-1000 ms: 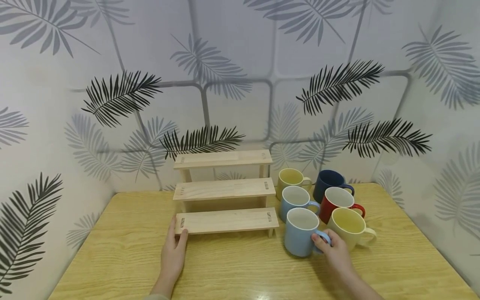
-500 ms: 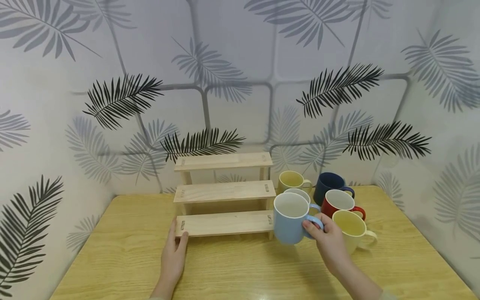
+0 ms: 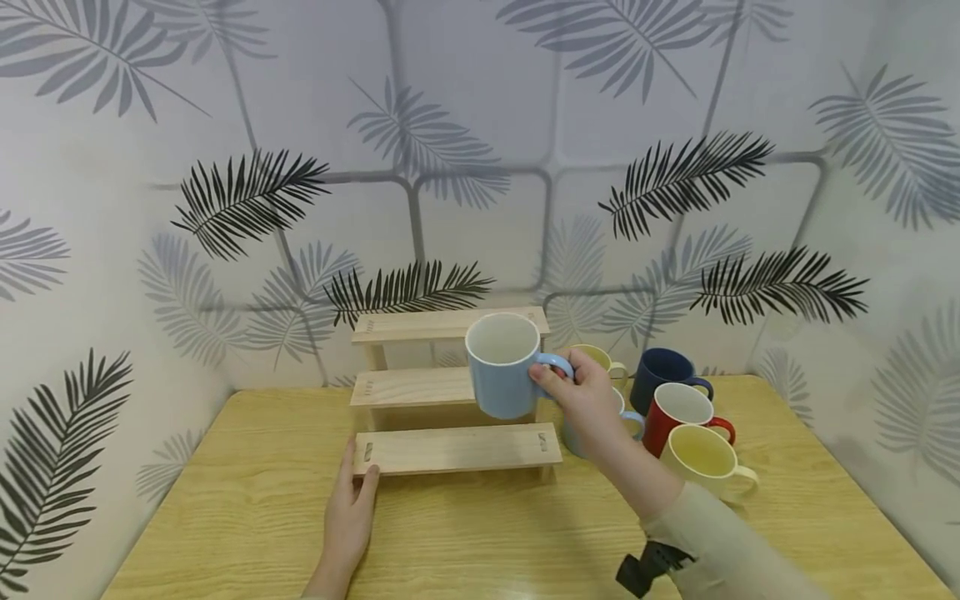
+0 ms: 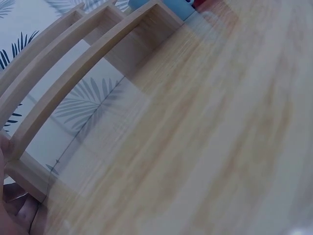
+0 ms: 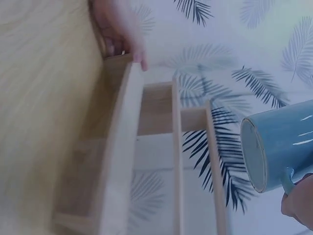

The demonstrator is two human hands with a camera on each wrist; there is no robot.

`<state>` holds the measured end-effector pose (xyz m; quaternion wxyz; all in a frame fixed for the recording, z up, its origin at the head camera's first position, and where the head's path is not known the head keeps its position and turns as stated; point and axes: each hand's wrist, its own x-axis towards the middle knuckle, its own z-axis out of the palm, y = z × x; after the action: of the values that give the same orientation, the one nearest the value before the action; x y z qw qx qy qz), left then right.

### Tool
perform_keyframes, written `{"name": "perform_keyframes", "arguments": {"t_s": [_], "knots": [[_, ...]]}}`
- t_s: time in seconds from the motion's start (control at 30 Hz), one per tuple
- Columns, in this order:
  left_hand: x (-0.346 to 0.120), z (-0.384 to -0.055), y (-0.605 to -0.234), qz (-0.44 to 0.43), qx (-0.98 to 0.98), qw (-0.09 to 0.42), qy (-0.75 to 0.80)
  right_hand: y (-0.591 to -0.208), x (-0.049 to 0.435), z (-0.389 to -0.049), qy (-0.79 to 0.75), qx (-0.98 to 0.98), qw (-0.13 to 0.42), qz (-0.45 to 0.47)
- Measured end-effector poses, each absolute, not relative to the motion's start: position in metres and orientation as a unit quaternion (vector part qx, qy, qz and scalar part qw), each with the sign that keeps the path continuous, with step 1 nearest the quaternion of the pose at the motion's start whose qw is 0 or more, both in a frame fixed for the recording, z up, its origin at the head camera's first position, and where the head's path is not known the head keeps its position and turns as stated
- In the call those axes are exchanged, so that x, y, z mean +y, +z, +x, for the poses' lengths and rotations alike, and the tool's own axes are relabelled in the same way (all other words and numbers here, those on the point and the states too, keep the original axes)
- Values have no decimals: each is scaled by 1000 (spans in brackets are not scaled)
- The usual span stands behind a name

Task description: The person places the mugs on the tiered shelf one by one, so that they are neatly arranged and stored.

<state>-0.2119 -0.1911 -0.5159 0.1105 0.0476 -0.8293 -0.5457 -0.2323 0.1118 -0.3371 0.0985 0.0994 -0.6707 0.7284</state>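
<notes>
My right hand (image 3: 588, 400) pinches the handle of a light blue mug (image 3: 504, 375), white inside. The mug is held upright in the air, overlapping the middle and top boards of a three-step wooden shelf (image 3: 457, 450) in the head view. Its pale underside shows in the right wrist view, where the mug (image 5: 279, 147) is off the boards. At the left end of the lowest board, my left hand (image 3: 348, 517) grips the shelf, thumb near the front corner and fingers along the side. Those fingers (image 4: 19, 210) show partly behind the end support in the left wrist view.
Right of the shelf stand a second light blue mug (image 3: 573, 442), partly hidden by my right hand, a yellow mug (image 3: 617, 379), a dark blue mug (image 3: 651, 387), a red mug (image 3: 660, 425) and another yellow mug (image 3: 697, 467). A leaf-patterned wall (image 3: 480, 233) rises behind the table (image 3: 247, 500).
My right hand has lifted the light blue mug off the table and carried it left and up to the front of the shelf. The left hand keeps its place.
</notes>
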Motion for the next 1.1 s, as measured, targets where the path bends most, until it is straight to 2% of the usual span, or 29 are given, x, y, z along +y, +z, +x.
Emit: {"name": "perform_keyframes", "arguments": {"t_s": [0.13,0.37,0.77,1.1], "knots": [[-191,-212,-516,54,-831,113,-542,-321,85,-249,747,-646,81,132],[-192,-213,-514,53,-829,116,-544,-309,36,-284,749,-636,99,159],[-193,-212,-517,51,-830,116,-543,-312,-31,-332,739,-654,123,109],[-191,-210,-518,51,-827,123,-546,-315,-55,-360,704,-692,137,80]]}}
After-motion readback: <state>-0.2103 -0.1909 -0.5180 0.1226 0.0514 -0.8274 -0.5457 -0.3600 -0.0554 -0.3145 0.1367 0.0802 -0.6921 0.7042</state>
